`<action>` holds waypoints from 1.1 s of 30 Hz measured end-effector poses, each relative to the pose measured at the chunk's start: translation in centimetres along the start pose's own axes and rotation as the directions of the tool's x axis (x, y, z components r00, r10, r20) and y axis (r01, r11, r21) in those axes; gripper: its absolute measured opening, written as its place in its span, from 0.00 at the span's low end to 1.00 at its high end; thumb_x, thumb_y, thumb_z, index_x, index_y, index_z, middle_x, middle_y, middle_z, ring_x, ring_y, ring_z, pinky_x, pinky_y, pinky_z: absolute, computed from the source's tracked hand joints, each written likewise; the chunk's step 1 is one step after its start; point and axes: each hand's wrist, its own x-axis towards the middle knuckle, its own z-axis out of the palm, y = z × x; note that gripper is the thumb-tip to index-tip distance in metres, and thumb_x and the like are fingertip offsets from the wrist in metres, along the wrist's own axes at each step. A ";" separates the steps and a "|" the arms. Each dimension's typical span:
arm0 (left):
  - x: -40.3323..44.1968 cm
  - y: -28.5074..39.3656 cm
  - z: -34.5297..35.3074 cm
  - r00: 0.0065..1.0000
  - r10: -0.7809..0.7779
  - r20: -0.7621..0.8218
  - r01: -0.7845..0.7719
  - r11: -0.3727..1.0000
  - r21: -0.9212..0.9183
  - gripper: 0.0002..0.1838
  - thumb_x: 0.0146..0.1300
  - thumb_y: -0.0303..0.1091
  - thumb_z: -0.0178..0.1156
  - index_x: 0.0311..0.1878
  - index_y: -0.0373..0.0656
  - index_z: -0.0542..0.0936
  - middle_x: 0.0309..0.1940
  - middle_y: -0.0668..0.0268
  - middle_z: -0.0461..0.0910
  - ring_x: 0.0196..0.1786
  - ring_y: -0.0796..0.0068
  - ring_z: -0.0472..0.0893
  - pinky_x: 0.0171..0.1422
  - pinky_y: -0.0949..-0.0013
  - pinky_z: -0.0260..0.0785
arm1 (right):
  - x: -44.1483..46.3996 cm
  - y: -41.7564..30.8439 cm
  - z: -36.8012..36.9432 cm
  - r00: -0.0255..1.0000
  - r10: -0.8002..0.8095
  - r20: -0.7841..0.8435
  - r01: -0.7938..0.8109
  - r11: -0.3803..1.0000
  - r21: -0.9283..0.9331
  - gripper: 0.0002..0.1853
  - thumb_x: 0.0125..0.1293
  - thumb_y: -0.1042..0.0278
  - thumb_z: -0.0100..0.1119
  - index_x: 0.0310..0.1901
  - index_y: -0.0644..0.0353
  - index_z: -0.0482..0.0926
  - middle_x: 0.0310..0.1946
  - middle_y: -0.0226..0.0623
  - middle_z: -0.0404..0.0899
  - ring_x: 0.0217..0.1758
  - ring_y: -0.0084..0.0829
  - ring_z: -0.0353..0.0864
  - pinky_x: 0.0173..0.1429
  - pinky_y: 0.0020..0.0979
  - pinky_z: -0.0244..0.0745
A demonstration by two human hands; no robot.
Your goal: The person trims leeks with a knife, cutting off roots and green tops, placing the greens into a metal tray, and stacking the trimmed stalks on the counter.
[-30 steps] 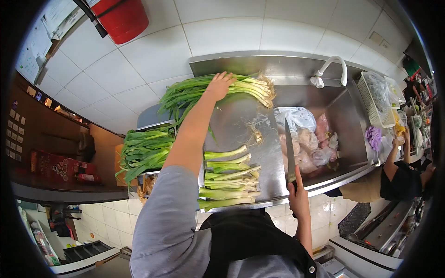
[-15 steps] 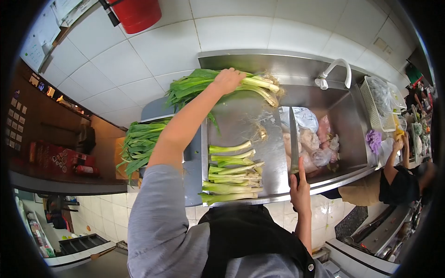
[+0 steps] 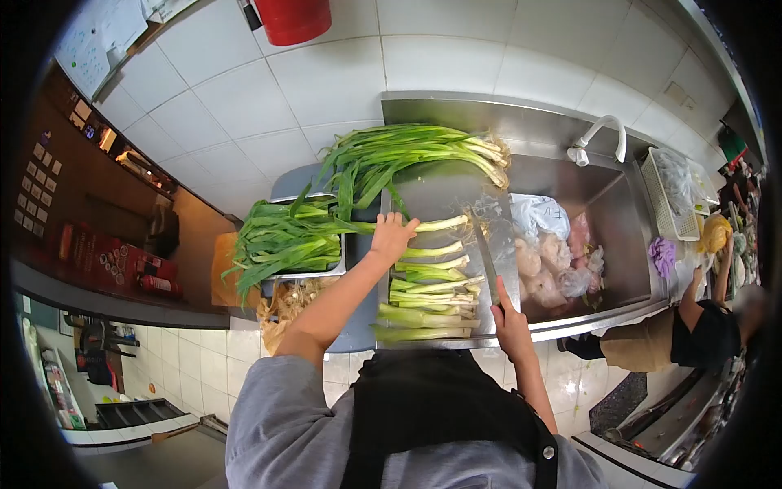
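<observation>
My left hand is closed round one long leek, whose white root end points right and whose green leaves trail left. In my right hand is a large knife; its blade tip lies close to that root end. Below the held leek, several trimmed white stalks lie in a row on the steel counter. A pile of whole leeks rests along the back edge. Green leaf tops fill a metal tray at the left.
Bagged food lies in the sink under a white faucet. A white basket and a purple cloth are on the right. Another person stands at the far right. Dry roots and peelings sit below the tray.
My left hand has moved from the back pile down toward the stalk row, bringing one leek. The knife has shifted left and tilted toward its root end. The camera view has shifted.
</observation>
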 end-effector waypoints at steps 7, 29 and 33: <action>-0.1 0.1 0.4 1.000 -0.015 -0.025 0.015 1.000 -0.017 0.15 0.67 0.43 0.60 0.55 0.57 0.76 0.44 0.55 0.76 0.54 0.53 0.72 0.59 0.45 0.60 | 1.3 1.0 -0.1 0.995 -0.080 0.060 0.087 0.987 -0.138 0.35 0.74 0.63 0.50 0.79 0.33 0.49 0.30 0.62 0.81 0.36 0.64 0.81 0.42 0.55 0.72; -0.3 -0.1 -0.6 0.995 -0.075 -0.058 0.071 0.995 -0.064 0.17 0.68 0.42 0.59 0.59 0.55 0.76 0.44 0.59 0.75 0.54 0.56 0.72 0.57 0.48 0.60 | 7.6 3.5 0.7 0.967 -0.249 0.051 0.252 0.917 -0.308 0.38 0.72 0.66 0.52 0.78 0.32 0.47 0.27 0.62 0.80 0.32 0.60 0.82 0.40 0.56 0.75; 1.4 -0.6 -4.2 0.953 -0.221 -0.206 0.202 0.973 -0.109 0.16 0.69 0.42 0.59 0.58 0.53 0.75 0.44 0.58 0.76 0.54 0.57 0.72 0.54 0.50 0.61 | 6.9 3.1 1.0 0.986 -0.151 0.074 0.167 0.910 -0.379 0.38 0.72 0.66 0.51 0.78 0.29 0.46 0.28 0.59 0.81 0.33 0.60 0.82 0.41 0.57 0.74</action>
